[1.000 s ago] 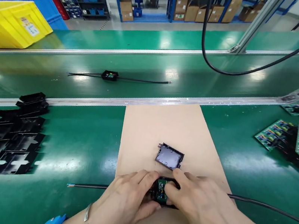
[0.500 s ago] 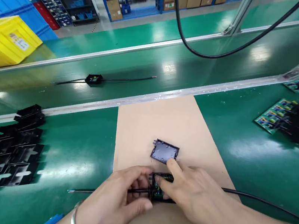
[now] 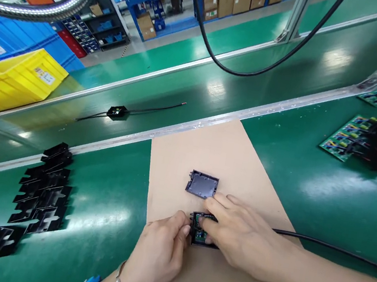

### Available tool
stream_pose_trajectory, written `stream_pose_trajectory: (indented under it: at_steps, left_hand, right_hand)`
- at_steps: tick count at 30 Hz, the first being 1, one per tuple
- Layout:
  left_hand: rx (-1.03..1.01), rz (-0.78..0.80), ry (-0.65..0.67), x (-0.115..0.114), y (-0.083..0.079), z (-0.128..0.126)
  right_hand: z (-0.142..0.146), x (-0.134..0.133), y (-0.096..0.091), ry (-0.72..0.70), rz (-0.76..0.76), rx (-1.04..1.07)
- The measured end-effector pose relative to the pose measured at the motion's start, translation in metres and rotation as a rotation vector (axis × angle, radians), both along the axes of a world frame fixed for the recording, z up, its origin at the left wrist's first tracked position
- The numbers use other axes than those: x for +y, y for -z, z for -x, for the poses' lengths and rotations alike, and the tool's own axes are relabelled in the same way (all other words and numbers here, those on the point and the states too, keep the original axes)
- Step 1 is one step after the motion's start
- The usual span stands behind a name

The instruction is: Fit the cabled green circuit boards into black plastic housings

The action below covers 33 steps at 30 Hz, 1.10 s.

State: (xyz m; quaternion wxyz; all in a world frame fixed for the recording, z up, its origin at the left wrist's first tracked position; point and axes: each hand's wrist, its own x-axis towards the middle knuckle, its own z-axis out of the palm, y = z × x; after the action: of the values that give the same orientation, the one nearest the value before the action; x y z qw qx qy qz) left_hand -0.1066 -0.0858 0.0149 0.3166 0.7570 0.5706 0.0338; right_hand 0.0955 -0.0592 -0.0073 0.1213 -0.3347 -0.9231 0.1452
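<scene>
A small open black plastic case (image 3: 190,242) with a green circuit board (image 3: 198,234) inside lies on the cardboard sheet (image 3: 186,152). My right hand (image 3: 243,238) grips the case from the right, fingertips reaching in over the board. At the case's left edge, my left hand (image 3: 161,244) is closed in a pinch around the short black cable, which the fingers now hide. Another black cable (image 3: 332,246) runs off to the right from behind my right hand. Just beyond the case rests a matching black half shell (image 3: 202,185), its inside facing up, close to my right fingertips.
Several black shells (image 3: 45,201) are lined up on the green bench at left. Circuit boards with wires (image 3: 349,138) pile up at right. A wired case (image 3: 117,112) sits on the green strip beyond the metal rail. A yellow bin (image 3: 15,80) stands far left; a black cable (image 3: 249,73) hangs ahead.
My left hand's fingers have closed from a loose curl into a tight pinch at the case's left edge. My right hand stays on the case. The view has shifted slightly.
</scene>
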Motion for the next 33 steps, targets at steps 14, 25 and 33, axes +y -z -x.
stream_pose_trajectory:
  at_steps: [14,25,33]
  left_hand:
    - [0.067,-0.105,0.027,0.001,0.014,-0.007]
    - [0.33,-0.368,0.141,-0.007,0.016,-0.015]
    - [-0.135,-0.328,0.153,0.005,0.021,0.006]
  right_hand:
    - [-0.007,0.003,0.004,-0.039,0.13,0.062]
    - [-0.004,-0.002,-0.004,-0.117,-0.101,0.0]
    - [-0.004,-0.003,-0.014,-0.042,0.015,-0.022]
